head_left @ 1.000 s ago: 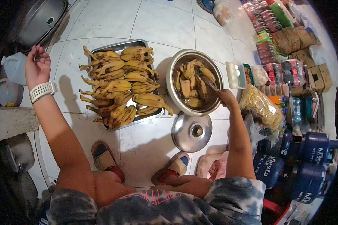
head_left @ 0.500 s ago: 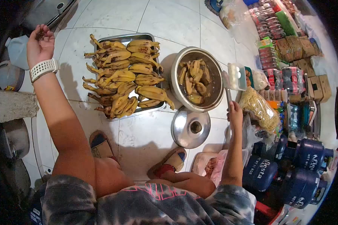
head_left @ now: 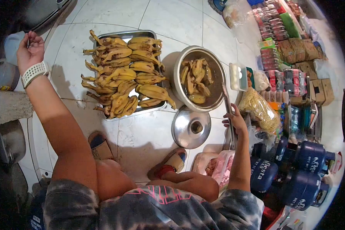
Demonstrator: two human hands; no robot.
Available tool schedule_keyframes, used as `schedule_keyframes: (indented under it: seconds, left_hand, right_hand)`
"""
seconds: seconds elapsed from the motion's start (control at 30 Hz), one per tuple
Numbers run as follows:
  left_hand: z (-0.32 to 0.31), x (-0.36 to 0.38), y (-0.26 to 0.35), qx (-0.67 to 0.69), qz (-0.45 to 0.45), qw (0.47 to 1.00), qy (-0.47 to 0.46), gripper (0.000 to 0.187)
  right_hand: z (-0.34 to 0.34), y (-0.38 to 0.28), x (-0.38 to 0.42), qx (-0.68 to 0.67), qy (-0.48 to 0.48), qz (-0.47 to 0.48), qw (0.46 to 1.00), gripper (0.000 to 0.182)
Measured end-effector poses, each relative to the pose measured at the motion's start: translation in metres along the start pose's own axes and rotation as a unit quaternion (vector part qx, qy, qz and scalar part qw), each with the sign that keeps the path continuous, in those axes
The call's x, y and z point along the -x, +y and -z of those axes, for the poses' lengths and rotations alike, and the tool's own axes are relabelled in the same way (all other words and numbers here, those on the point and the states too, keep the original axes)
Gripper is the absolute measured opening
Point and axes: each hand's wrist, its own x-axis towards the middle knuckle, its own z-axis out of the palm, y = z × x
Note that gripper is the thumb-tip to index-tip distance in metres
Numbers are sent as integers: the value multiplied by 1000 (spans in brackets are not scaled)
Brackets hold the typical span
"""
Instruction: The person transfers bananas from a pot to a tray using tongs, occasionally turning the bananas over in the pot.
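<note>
My left hand, with a white watch strap at the wrist, is raised at the upper left, palm up. Its fingers are loosely curled and apart, with nothing plainly in them. At the right, my right hand grips long metal tongs, whose upper end points toward the pot's rim. The round metal pot holds peeled-looking bananas in dark liquid. Left of it, rows of yellow, brown-spotted bananas lie on a rectangular metal tray. A round metal lid lies on the floor below the pot.
Blue gas cylinders, a bag of noodles and packs of drink bottles stand at the right. A plastic container of eggs sits beside the pot. Plastic jugs and a concrete ledge are at the left.
My left hand has moved slightly left and down; the dark bits seen in it earlier no longer show. My right hand has shifted lower, its fingers more spread around the tongs.
</note>
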Motion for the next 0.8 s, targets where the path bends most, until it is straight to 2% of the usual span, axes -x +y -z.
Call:
schedule_keyframes:
  seconds: [0.17,0.37,0.5,0.53,0.6,0.7,0.73,0.8]
  left_hand:
    - [22,-23,7,3,15,1000,-8,8]
    - [14,-15,0,13,33,999,-14,7]
    - [8,-9,-4,2,30,999,-15,6]
    - [6,-7,-5,3,31,999,-17,5]
    - [4,-3,-6,5,32,999,-21,5]
    - [7,-5,-4,-3,52,998,-38,5]
    - [7,-6,-3,-8,42,999,-30,6]
    - [6,-7,-5,-15,25,999,-16,6]
  right_hand:
    - [0,-3,-3,-19,-42,-57,997,40]
    - [2,-12,-15,19,-76,-104,991,33]
    - [4,-23,-26,59,-92,-136,985,37]
    - [4,-26,-29,68,-93,-117,986,25]
    - [9,-24,-42,55,-124,-98,986,27]
    - [10,-24,-55,123,-109,-27,986,32]
    - [12,-28,-56,153,-113,-26,981,35]
    - [17,-51,-45,190,-115,-101,970,36]
